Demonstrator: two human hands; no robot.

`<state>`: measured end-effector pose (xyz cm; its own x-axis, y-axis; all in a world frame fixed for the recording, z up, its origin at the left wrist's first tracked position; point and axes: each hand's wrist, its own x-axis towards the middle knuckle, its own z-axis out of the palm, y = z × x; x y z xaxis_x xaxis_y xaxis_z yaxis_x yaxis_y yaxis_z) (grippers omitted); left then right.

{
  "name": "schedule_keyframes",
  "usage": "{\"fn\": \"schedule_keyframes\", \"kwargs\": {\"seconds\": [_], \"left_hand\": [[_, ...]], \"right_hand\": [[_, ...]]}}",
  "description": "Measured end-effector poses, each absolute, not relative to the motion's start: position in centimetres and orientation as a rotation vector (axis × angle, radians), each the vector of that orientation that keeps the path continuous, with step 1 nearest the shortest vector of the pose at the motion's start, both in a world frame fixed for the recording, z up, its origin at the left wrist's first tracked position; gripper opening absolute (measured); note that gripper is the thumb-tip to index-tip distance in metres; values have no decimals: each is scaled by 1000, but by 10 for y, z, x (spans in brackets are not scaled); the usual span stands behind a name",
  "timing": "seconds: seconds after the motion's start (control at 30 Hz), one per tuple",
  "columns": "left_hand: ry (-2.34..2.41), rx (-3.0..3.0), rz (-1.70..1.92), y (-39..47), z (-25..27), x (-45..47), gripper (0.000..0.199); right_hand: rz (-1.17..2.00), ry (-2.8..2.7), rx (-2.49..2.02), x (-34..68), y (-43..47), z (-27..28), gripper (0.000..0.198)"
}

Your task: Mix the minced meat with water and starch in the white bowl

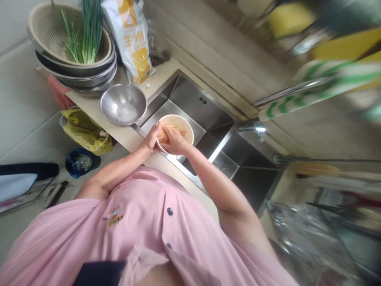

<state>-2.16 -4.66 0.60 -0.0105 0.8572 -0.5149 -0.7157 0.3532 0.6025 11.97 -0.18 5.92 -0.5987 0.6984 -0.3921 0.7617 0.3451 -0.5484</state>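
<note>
Far left of the grip, low down, there were one blue bag (79,163) and one yellow bag (85,129), with pale wall tiles (24,91) behind. Above them, one colander (37,24) with one bunch of green stalks (91,31) sat on at least two metal basins (99,82). Nearer to the grip, on its left, stood one steel bowl (111,101) on the beige counter (116,133), and behind it one white-and-yellow packet (132,43). The left hand (152,138) was grasping one white bowl (191,134) by its side, at the front edge of the sink. The right hand (177,142) was inside this bowl, in an orange mixture (182,131); I cannot tell if its fingers were clenched. Right of the grip there were two sink compartments (199,99), one tap (253,125), and one green-and-white striped cloth (315,89) on the wall side. The far right was blurred.
</note>
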Motion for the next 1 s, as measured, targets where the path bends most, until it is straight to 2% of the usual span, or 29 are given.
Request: {"fn": "schedule_keyframes", "kwargs": {"seconds": [0.07,0.17,0.27,0.37,0.5,0.67,0.77,0.87,0.93,1.0], "left_hand": [[1002,171,1222,-48,10,-18,55],[1017,145,1195,-49,18,-16,48],[989,143,1195,-49,25,-18,44],[955,169,1204,-48,31,-20,44],[963,190,1183,-47,37,-19,45],[952,217,1242,-46,33,-16,48],[982,163,1216,-47,28,-19,47],[952,194,1203,-49,26,-25,43],[909,257,1207,-49,26,-26,41],[910,274,1226,-48,26,-25,38]], "right_hand": [[-1261,2492,1418,112,-7,52,76],[-1448,2337,1578,109,-6,51,51],[-1376,2289,1733,117,6,58,41],[-1141,2444,1734,129,20,66,41],[-1049,2627,1440,125,16,72,57],[-1061,2572,1264,103,-8,72,38],[-1061,2473,1472,105,-6,78,34],[-846,2398,1629,118,7,87,28],[-754,2455,1585,125,14,90,35],[-737,2505,1504,127,15,88,50]]}}
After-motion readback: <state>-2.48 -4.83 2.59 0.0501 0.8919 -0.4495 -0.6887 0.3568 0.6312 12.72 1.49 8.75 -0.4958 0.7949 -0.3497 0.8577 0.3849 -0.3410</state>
